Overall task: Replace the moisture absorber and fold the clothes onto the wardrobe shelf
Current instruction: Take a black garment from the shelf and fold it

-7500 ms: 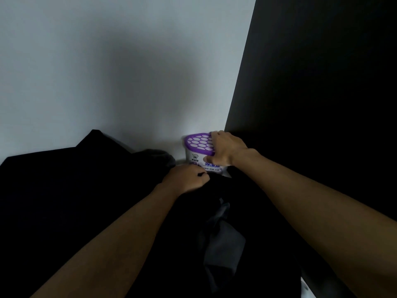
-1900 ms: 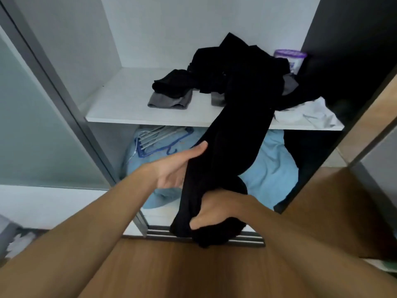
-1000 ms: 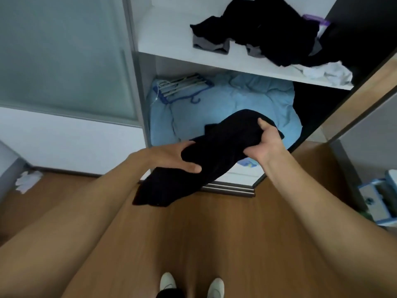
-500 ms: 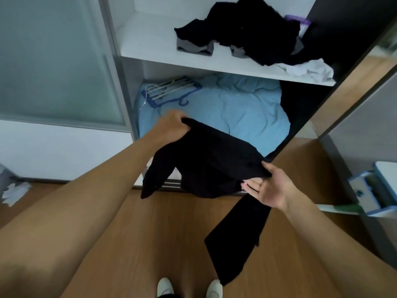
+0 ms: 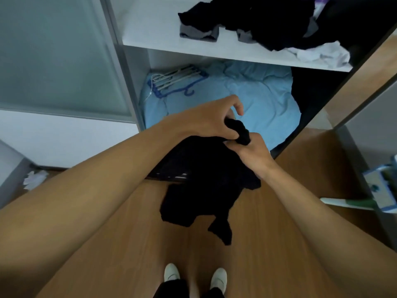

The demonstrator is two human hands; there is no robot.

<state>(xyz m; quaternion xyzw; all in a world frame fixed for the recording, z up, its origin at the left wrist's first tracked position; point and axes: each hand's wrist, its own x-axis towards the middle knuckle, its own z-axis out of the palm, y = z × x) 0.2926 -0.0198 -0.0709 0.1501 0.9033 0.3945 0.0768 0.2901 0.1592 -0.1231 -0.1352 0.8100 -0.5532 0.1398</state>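
Note:
A black garment (image 5: 206,181) hangs in front of me over the wooden floor, below the wardrobe opening. My left hand (image 5: 206,123) grips its top edge, and my right hand (image 5: 251,150) pinches the same bunched edge right beside it. The white wardrobe shelf (image 5: 154,33) above holds a heap of black and grey clothes (image 5: 264,22) and a white garment (image 5: 320,54). A sliver of the purple-lidded moisture absorber (image 5: 320,2) shows at the shelf's back right, mostly hidden by the heap.
Under the shelf lies light blue bedding (image 5: 253,97) with white and blue hangers (image 5: 176,79) on it. A frosted sliding door (image 5: 53,57) stands at left. Crumpled white paper (image 5: 34,179) lies on the floor at left; a blue and white box (image 5: 382,190) sits at right.
My hands, apart half a second ago, have come together at the garment's top edge. The garment now hangs doubled below them, shorter than before.

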